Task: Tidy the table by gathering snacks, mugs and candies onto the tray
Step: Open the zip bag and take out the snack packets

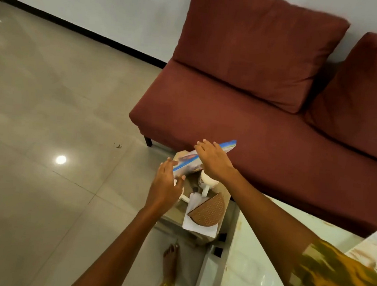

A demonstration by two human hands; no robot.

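A long blue and white snack packet point(228, 145) is held tilted above a tan tray point(224, 190). My left hand point(165, 186) grips the packet's lower end, with the thumb against it. My right hand point(213, 160) lies over the packet's middle, fingers stretched out along it. On the tray, under the packet, stands a white mug point(207, 181). The handle of a second white mug point(185, 198) shows beside my left hand, which hides the rest of it. A brown half-round woven mat point(209, 211) lies on white paper point(199, 228) at the tray's near end.
A maroon sofa point(242, 115) with two back cushions stands right behind the tray. A white glossy table point(254, 262) fills the lower right, with a printed sheet point(371, 252) on its far corner. My bare foot point(170, 262) rests on the grey tiled floor point(49, 108).
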